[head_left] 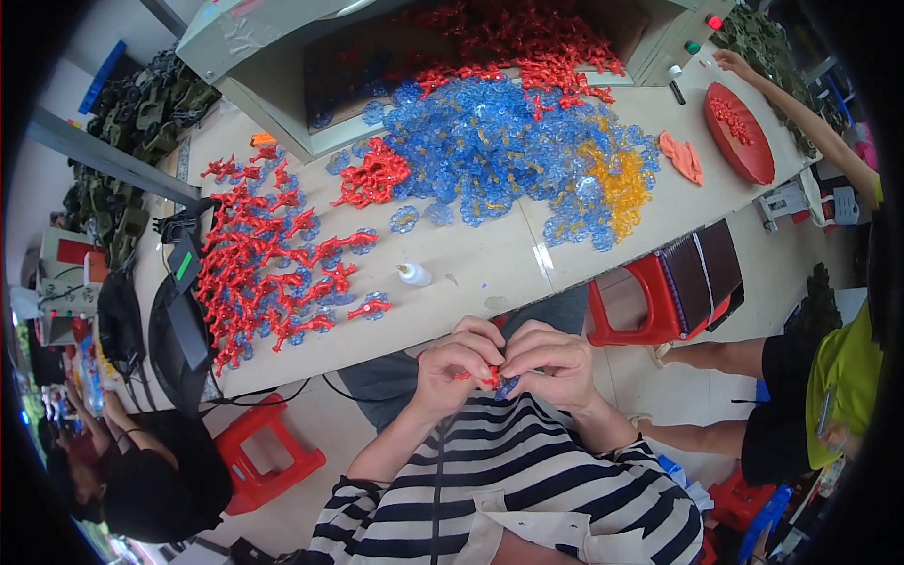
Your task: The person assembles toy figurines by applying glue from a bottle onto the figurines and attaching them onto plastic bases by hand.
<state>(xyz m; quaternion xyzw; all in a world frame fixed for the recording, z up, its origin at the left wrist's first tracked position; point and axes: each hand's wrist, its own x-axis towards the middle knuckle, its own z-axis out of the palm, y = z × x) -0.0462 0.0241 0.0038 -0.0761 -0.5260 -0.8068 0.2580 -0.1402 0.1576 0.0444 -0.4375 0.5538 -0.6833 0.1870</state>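
Note:
Close to my striped shirt, my two hands meet in a pinch just off the table's near edge. My left hand [456, 365] is closed on a small red plastic figure [492, 378], mostly hidden by the fingers. My right hand [554, 365] pinches a translucent blue plastic piece [508, 387] against it; whether the two are joined I cannot tell. Beyond lies a big heap of blue pieces [471, 141], with yellow pieces [621, 188] at its right. Many red figures on blue pieces [264, 245] stand in rows at the left.
A small white bottle [414, 274] lies near the front. Behind the heap opens a grey metal housing [264, 113] with more red figures. A red bowl [753, 155] and an orange cloth [682, 156] are at the right. Red stools [612, 315] stand below; co-workers are on both sides.

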